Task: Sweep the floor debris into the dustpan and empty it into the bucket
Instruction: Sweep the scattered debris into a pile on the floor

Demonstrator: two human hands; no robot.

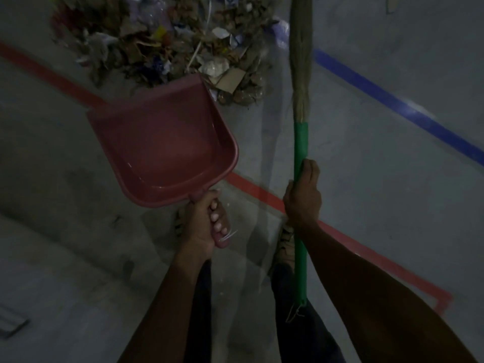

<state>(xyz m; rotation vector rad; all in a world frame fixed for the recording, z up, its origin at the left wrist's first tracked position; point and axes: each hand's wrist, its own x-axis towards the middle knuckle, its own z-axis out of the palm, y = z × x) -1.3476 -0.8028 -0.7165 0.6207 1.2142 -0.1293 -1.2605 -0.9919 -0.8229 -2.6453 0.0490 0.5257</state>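
Nearest, the dustpan (162,142) handle is gripped by the left hand (207,224), all fingers (213,218) curled tight round it. The pan is held above the floor and is seen empty, its lip pointed at the debris (167,43). The green broom (300,179) handle is clasped by the right hand (303,195), fingers wrapped round it, bristles reaching beside the pile. Farther off, the heap lies unswept across the red line (47,72). Sweeping, it is judged, is barely begun; no bucket is seen.
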